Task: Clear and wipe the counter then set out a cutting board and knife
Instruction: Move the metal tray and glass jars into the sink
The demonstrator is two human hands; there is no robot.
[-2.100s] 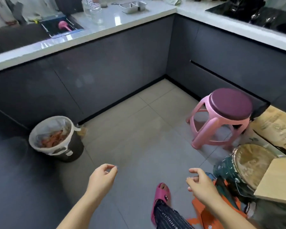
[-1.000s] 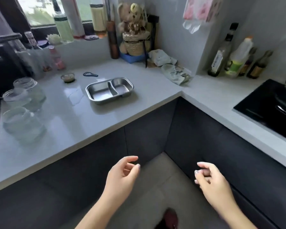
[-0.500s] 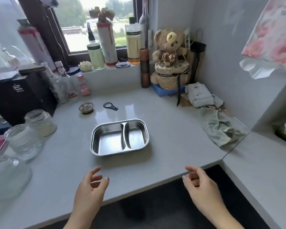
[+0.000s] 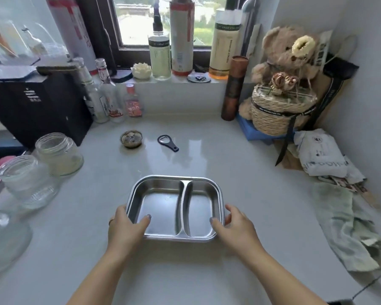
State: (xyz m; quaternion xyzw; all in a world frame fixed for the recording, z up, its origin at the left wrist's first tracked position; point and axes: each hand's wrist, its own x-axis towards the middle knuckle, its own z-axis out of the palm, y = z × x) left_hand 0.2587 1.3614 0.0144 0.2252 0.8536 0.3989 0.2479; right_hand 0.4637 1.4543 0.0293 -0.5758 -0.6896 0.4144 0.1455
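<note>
A steel two-compartment tray (image 4: 163, 201) rests on the pale grey counter (image 4: 251, 177) in front of me. My left hand (image 4: 124, 227) grips its near left corner, thumb inside the large compartment. My right hand (image 4: 233, 225) grips the near right corner, thumb over the rim of the small compartment. A crumpled pale green cloth (image 4: 348, 227) lies at the right end of the counter. No cutting board or knife is in view.
Three glass jars (image 4: 57, 153) stand at the left beside a black box (image 4: 35, 106). A small round tin (image 4: 131, 139) and a bottle opener (image 4: 167, 142) lie behind the tray. Bottles line the windowsill; a teddy bear in a woven basket (image 4: 282, 113) fills the far right corner.
I turned from the floor up to the counter and stepped close. Both hands, which hung free in front of the counter edge, have reached forward and taken hold of the tray's near corners.
</note>
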